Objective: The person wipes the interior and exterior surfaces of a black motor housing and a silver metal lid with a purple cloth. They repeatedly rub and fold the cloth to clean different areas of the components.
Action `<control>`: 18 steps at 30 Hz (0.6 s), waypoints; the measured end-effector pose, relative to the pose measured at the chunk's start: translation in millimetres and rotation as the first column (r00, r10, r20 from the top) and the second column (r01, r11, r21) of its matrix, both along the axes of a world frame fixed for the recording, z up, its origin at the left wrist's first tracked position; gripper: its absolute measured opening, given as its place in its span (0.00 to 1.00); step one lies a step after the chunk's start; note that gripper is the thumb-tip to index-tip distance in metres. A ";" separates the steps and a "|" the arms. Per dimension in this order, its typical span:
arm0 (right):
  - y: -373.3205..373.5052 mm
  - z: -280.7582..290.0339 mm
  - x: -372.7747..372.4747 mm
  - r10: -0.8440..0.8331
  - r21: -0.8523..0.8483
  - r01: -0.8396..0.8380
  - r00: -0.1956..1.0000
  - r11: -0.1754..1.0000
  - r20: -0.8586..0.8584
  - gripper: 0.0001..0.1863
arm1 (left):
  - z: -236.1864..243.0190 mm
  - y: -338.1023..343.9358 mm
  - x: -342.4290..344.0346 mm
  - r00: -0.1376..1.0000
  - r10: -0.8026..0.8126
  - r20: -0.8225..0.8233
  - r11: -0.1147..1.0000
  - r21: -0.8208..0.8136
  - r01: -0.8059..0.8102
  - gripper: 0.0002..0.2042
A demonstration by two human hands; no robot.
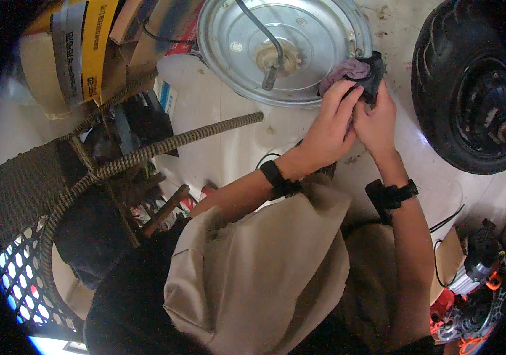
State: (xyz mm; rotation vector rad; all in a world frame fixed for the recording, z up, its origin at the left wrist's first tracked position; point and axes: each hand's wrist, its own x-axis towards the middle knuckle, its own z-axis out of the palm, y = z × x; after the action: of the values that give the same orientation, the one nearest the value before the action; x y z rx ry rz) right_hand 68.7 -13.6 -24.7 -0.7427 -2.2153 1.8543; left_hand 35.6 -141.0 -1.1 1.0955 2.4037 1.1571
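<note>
A silver wheel rim (229,71) with a hub in its middle lies on the floor ahead of me. A dark cable (263,26) ends in a grey tip by the hub. At the rim's lower right edge, my left hand (331,127) grips a crumpled rag (350,71), part mauve and part black. Close beside it, my right hand (376,121) is closed on the rag's dark side, thumbs near each other. The fingertips are partly hidden in the cloth.
A black tyre on a dark hub (472,89) stands at the right. Left are cardboard boxes (45,77) and a woven chair with a curved armrest (176,142). Tools and parts crowd a box (472,290) at lower right. Beige cloth (264,260) covers my lap.
</note>
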 end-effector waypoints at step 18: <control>11.3 10.2 -18.2 -0.239 -0.030 0.242 0.968 0.970 0.081 0.16 | 12.0 10.6 1.4 0.997 0.075 0.004 0.989 -0.127 -0.074 0.39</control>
State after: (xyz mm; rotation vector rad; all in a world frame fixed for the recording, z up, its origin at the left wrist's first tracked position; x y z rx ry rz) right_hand 50.5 -2.3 -14.5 -1.0550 -2.0296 1.7826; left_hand 37.0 -130.3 10.9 0.9668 2.4927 1.0133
